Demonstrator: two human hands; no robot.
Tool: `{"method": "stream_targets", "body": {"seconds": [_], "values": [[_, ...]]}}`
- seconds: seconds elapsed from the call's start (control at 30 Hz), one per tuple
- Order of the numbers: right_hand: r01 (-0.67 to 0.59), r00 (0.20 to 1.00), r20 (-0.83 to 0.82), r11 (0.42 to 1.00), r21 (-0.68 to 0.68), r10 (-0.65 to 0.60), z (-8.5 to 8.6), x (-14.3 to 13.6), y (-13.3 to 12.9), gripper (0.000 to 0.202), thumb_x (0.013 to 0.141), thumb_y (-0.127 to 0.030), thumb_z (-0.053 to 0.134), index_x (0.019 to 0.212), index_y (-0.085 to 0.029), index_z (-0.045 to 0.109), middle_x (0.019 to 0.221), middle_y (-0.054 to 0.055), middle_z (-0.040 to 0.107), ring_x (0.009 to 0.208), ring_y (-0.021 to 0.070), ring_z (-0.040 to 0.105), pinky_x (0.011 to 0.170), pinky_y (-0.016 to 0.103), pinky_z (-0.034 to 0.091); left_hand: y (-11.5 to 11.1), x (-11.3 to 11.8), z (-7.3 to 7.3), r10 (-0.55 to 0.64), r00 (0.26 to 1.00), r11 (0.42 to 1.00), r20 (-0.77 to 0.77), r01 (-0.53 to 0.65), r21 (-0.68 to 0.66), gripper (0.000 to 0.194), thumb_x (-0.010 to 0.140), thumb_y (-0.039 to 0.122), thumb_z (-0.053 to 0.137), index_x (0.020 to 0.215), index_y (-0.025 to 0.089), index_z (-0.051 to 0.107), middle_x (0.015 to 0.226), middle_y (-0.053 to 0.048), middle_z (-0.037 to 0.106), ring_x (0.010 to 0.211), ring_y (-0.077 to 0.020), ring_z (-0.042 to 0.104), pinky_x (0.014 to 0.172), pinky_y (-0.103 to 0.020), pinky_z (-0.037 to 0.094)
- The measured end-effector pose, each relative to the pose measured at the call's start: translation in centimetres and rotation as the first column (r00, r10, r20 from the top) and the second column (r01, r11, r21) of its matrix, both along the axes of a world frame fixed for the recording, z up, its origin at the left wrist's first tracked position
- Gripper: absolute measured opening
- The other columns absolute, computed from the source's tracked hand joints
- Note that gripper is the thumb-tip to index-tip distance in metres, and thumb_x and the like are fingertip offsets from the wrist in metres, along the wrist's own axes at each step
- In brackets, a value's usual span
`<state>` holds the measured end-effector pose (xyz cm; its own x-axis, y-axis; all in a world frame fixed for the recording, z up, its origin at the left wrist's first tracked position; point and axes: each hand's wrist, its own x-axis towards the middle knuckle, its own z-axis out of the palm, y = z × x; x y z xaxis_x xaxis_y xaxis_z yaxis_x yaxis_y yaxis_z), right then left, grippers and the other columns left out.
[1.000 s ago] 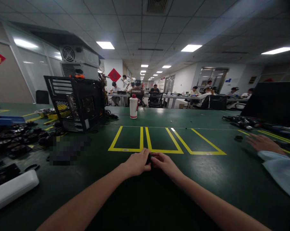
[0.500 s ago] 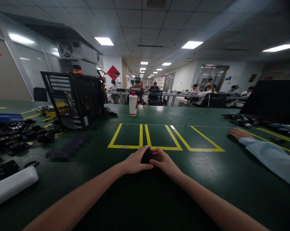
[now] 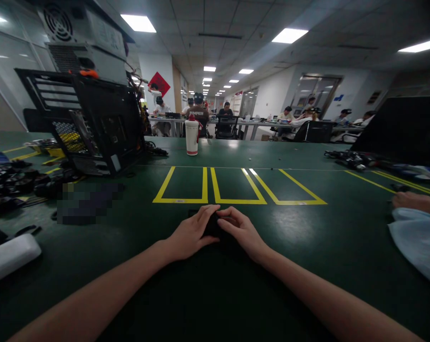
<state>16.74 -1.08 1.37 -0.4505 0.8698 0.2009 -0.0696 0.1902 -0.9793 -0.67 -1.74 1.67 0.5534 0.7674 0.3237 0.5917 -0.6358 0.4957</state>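
Between my two hands is a small dark object [image 3: 212, 226], mostly covered by my fingers; its kind does not show. My left hand [image 3: 190, 232] curls around it from the left, thumb below and fingers above. From the right, my right hand [image 3: 242, 231] pinches at its edge with thumb and forefinger. Both hands are low over the green table [image 3: 293, 266], just this side of the yellow tape outlines [image 3: 236, 201]. A bit of something black shows behind the left fingers.
An open black computer case [image 3: 104, 128] with metal power supplies [image 3: 90, 42] on top stands left. Near it lie dark parts [image 3: 18, 180] and a white bar-shaped thing [image 3: 11, 259]. A white tumbler [image 3: 192, 137] stands beyond the tape. Another person's sleeve [image 3: 417, 242] reaches in from the right.
The view has shifted, so the case looks closer. My hands stay together around the dark object, the left fingers more over it. The other person's hand at right has drawn back rightward.
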Motion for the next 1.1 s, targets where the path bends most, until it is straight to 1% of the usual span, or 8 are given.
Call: {"method": "stream_targets", "body": {"seconds": [0.07, 0.2, 0.33, 0.53, 0.7, 0.8, 0.9, 1.1], "values": [[0.048, 0.999, 0.002, 0.999, 0.017, -0.048, -0.09, -0.24, 0.02, 0.012, 0.075, -0.025, 0.054, 0.086, -0.02, 0.051, 0.089, 0.0, 0.056, 0.089, 0.015, 0.055, 0.08, 0.03, 0.044, -0.2, 0.08, 0.0, 0.008, 1.0, 1.0, -0.025, -0.008, 0.016, 0.068, 0.076, 0.03, 0.055, 0.128, 0.03, 0.011, 0.13, -0.005, 0.029, 0.114, -0.0238, 0.039, 0.092, -0.044, 0.036], [0.1, 0.994, 0.04, 0.995, 0.022, -0.101, -0.66, -0.42, 0.37, 0.021, 0.074, -0.026, 0.055, 0.095, -0.02, 0.052, 0.098, 0.002, 0.056, 0.095, 0.0161, 0.053, 0.087, 0.033, 0.041, -0.23, 0.24, -0.17, 0.048, 0.997, 0.999, -0.054, -0.046, 0.026, 0.071, 0.074, 0.03, 0.057, 0.128, 0.029, 0.01, 0.129, -0.005, 0.03, 0.11, -0.0239, 0.042, 0.088, -0.043, 0.04], [0.059, 0.997, 0.054, 0.998, 0.019, -0.06, -0.98, -0.23, 0.37, 0.019, 0.075, -0.024, 0.054, 0.093, -0.02, 0.051, 0.095, 0.002, 0.056, 0.094, 0.0159, 0.055, 0.085, 0.033, 0.042, -0.02, 0.33, -0.48, 0.078, 0.995, 0.996, -0.055, -0.076, 0.035, 0.063, 0.074, 0.03, 0.056, 0.123, 0.029, 0.017, 0.124, -0.004, 0.034, 0.108, -0.0235, 0.044, 0.086, -0.042, 0.041], [0.028, 0.999, 0.031, 0.999, 0.031, -0.029, -0.76, -0.11, -0.36, 0.024, 0.071, -0.02, 0.058, 0.092, -0.021, 0.048, 0.096, 0.001, 0.053, 0.096, 0.0167, 0.053, 0.081, 0.031, 0.046, 0.0, 0.31, -0.58, 0.061, 0.997, 0.997, -0.043, -0.059, 0.043, 0.064, 0.072, 0.026, 0.057, 0.123, 0.028, 0.018, 0.124, -0.005, 0.033, 0.108, -0.0242, 0.043, 0.086, -0.041, 0.041], [0.088, 0.996, 0.008, 0.995, 0.045, -0.089, -0.59, -0.26, -0.25, 0.015, 0.075, -0.027, 0.054, 0.087, -0.02, 0.051, 0.09, 0.0, 0.055, 0.09, 0.0147, 0.055, 0.082, 0.03, 0.044, -0.05, 0.32, -0.62, 0.067, 0.997, 0.996, -0.042, -0.064, 0.066, 0.064, 0.073, 0.025, 0.056, 0.123, 0.028, 0.016, 0.125, -0.005, 0.032, 0.108, -0.0242, 0.043, 0.086, -0.041, 0.041], [0.094, 0.995, 0.024, 0.995, 0.011, -0.095, -0.54, -0.24, -0.03, 0.021, 0.073, -0.027, 0.056, 0.092, -0.02, 0.051, 0.095, 0.002, 0.055, 0.093, 0.0153, 0.054, 0.083, 0.031, 0.043, -0.08, 0.3, -0.53, 0.063, 0.996, 0.996, -0.056, -0.059, 0.064, 0.064, 0.073, 0.025, 0.055, 0.124, 0.027, 0.016, 0.125, -0.005, 0.033, 0.106, -0.0237, 0.044, 0.085, -0.041, 0.042], [0.071, 0.996, 0.054, 0.997, -0.019, -0.07, -0.51, -0.14, 0.1, 0.025, 0.074, -0.026, 0.055, 0.097, -0.019, 0.05, 0.101, 0.004, 0.055, 0.096, 0.0161, 0.053, 0.086, 0.033, 0.042, -0.12, 0.29, -0.43, 0.053, 0.997, 0.997, -0.053, -0.05, 0.055, 0.062, 0.074, 0.025, 0.055, 0.123, 0.028, 0.016, 0.124, -0.005, 0.034, 0.105, -0.0228, 0.046, 0.084, -0.04, 0.042], [-0.042, 0.999, -0.021, 0.999, 0.027, 0.043, -0.77, 0.11, -0.08, 0.028, 0.068, -0.017, 0.061, 0.092, -0.022, 0.048, 0.095, 0.0, 0.054, 0.096, 0.0145, 0.053, 0.087, 0.031, 0.042, -0.07, 0.3, -0.55, 0.053, 0.997, 0.997, -0.05, -0.05, 0.057, 0.066, 0.072, 0.023, 0.057, 0.124, 0.027, 0.016, 0.124, -0.005, 0.033, 0.106, -0.0234, 0.045, 0.086, -0.041, 0.041]]}}
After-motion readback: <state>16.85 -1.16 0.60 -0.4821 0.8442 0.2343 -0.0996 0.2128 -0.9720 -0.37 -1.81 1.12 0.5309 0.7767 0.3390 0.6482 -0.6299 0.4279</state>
